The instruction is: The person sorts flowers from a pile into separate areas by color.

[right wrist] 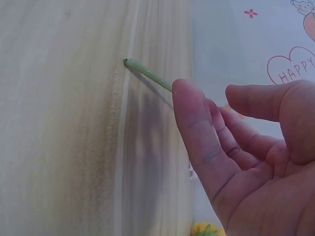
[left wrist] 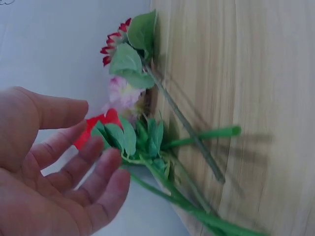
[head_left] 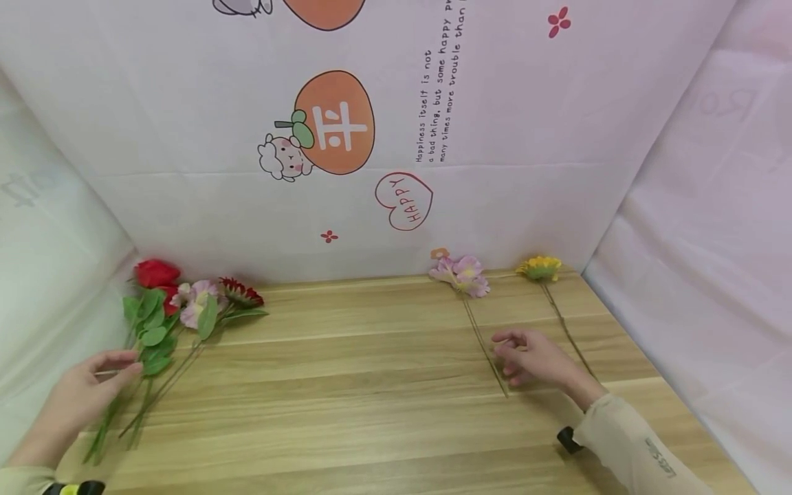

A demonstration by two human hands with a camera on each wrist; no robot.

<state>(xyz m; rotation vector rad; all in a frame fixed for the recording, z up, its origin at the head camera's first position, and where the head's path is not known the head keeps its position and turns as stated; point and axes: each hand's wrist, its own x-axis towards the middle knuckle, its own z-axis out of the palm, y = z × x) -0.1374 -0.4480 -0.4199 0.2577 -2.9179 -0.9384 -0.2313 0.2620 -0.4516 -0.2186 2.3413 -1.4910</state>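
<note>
At the left, my left hand hovers beside the leafy green stems of some red roses, fingers loosely bent and thumb apart. In the left wrist view nothing sits between these fingers; the green stems lie past them. A pale pink flower and a dark red daisy-like flower lie against the roses. On the other side, my right hand is by the lower stem of another pink flower. Its fingers are relaxed, the thumb apart, and the stem end shows beyond a fingertip.
Right of the pink flower lies a yellow flower, its stem passing behind my right wrist. The wooden tabletop meets a white printed cloth along its back edge. White cloth also hangs at both sides.
</note>
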